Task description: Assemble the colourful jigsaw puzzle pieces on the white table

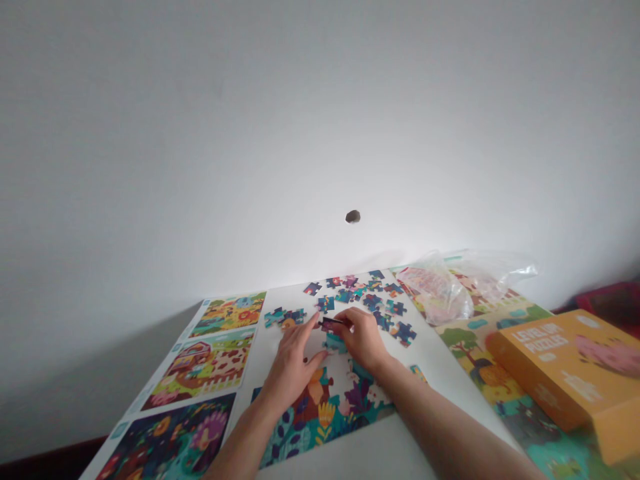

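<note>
My right hand point(363, 338) pinches a dark jigsaw puzzle piece point(329, 324) between thumb and fingers, tilted above the white tabletop. Close on its left, my left hand point(296, 357) has its fingers and thumb apart, the fingertips near that piece; nothing shows in its grasp. Below both hands lies a partly joined jigsaw puzzle point(327, 420) with plants and animals, partly hidden by my forearms. Loose puzzle pieces point(373, 302) are scattered beyond my hands, and a small cluster of pieces point(286, 318) lies to the left of my left hand.
Printed picture sheets point(210, 363) line the left side. On the right stand an orange puzzle box point(565, 367) with its flap open and crumpled clear plastic bags point(445, 287), over a colourful picture mat point(470, 347). A white wall point(300, 167) with a small hole rises behind the table.
</note>
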A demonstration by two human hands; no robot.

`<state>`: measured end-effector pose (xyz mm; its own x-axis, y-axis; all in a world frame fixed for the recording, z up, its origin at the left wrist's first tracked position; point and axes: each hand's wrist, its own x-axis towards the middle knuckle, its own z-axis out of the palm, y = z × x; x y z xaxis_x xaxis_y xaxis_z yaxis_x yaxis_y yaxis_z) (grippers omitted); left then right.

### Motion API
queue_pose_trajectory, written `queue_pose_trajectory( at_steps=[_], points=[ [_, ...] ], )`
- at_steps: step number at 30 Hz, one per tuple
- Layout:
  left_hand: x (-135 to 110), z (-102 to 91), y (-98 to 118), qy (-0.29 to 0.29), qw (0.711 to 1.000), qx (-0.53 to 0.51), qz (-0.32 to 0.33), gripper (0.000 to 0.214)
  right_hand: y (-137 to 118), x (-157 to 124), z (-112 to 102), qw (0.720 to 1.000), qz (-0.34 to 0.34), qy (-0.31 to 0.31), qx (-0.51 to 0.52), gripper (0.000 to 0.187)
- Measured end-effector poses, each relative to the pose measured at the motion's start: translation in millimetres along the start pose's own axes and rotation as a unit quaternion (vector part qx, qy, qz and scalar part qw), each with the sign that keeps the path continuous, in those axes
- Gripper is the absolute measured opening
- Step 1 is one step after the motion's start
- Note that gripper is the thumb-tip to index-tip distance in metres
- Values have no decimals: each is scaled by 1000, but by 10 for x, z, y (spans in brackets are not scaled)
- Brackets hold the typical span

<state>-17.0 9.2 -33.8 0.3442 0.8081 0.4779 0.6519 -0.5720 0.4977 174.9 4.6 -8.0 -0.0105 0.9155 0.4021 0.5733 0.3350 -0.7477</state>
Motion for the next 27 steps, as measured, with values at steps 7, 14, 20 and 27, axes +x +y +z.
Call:
queue_pose_trajectory(
  at_steps=[7,14,20,27],
  points=[
    [33,-51,82,58,998,-27,-30,38,-101,-28,-38,995,16,-54,78,22],
    [32,-111,102,89,995,-35,-26,37,-102,-37,-30,988,11,-61,140,23],
    [45,-106,86,88,995,-45,-12,37,-134,-71,-43,986,-3,-100,134,20],
    [38,-111,73,109,989,-68,-73,36,-145,-100,-20,985,-34,-139,95,17]
  ],
)
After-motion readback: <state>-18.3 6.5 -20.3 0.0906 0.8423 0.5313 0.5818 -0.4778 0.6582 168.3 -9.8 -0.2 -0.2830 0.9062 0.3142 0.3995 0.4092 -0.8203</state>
